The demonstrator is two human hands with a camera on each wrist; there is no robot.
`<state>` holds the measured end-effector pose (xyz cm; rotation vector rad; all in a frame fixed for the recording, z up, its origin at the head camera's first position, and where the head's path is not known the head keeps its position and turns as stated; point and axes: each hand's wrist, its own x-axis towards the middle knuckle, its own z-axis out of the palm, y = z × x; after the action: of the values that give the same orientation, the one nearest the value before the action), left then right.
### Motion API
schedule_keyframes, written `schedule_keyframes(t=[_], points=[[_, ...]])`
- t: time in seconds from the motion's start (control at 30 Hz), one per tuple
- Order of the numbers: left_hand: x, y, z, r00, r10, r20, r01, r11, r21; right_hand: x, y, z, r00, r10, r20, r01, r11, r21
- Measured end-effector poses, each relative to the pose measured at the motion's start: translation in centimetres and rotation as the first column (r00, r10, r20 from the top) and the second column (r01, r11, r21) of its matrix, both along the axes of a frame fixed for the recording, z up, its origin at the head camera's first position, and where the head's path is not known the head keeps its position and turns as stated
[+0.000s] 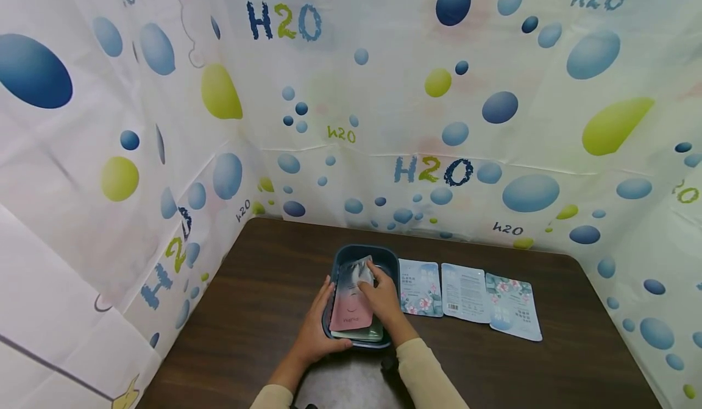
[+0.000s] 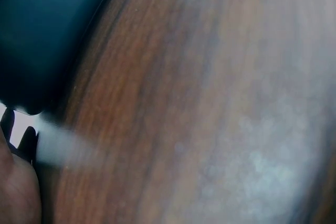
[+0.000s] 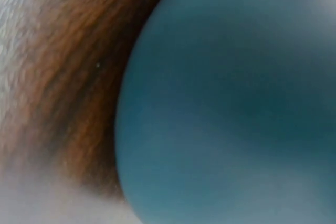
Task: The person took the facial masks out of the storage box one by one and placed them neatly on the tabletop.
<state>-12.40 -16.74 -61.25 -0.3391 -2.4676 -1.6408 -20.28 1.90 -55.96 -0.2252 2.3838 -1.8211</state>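
Observation:
A dark blue plastic tray (image 1: 396,263) stands on the table, holding several flat sachets. My left hand (image 1: 315,331) holds its near left corner, fingers along the left wall and thumb at the front rim. My right hand (image 1: 386,299) pinches the silvery upper end of a pink sheet mask sachet (image 1: 351,306) between thumb and forefinger, over the tray. A green sachet (image 1: 368,334) lies beneath the pink one. In the left wrist view the tray (image 2: 52,30) shows at the upper left; the right wrist view is mostly filled by the blurred tray wall (image 3: 210,108).
To the right of the tray lie three pale blue sachets in a row: a floral one (image 1: 421,287), one with printed text (image 1: 464,293) and a tilted floral one (image 1: 514,307). The dark wooden table (image 1: 241,311) meets a patterned curtain (image 1: 378,122) behind and at the sides.

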Motion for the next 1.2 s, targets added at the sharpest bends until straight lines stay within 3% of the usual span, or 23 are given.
schedule_keyframes(t=[0.27, 0.57, 0.8, 1.2], points=[[0.0, -0.1, 0.0, 0.997, -0.020, -0.070, 0.018, 0.999, -0.028, 0.1, 0.1, 0.3, 1.000, 0.014, -0.014, -0.014, 1.000, -0.005], [0.2, 0.0, -0.1, 1.000, 0.001, -0.008, -0.001, 1.000, 0.000, 0.3, 0.6, 1.0, 1.000, 0.007, 0.019, -0.004, 0.989, -0.148], [0.0, 0.0, 0.0, 0.998, 0.007, -0.067, -0.008, 1.000, -0.028, -0.3, 1.4, 2.8, 1.000, 0.002, -0.011, -0.004, 0.981, -0.192], [0.1, 0.0, 0.0, 0.998, 0.013, -0.065, -0.015, 1.000, -0.020, -1.3, 3.7, 5.2, 0.999, -0.035, -0.029, 0.027, 0.975, -0.221]])
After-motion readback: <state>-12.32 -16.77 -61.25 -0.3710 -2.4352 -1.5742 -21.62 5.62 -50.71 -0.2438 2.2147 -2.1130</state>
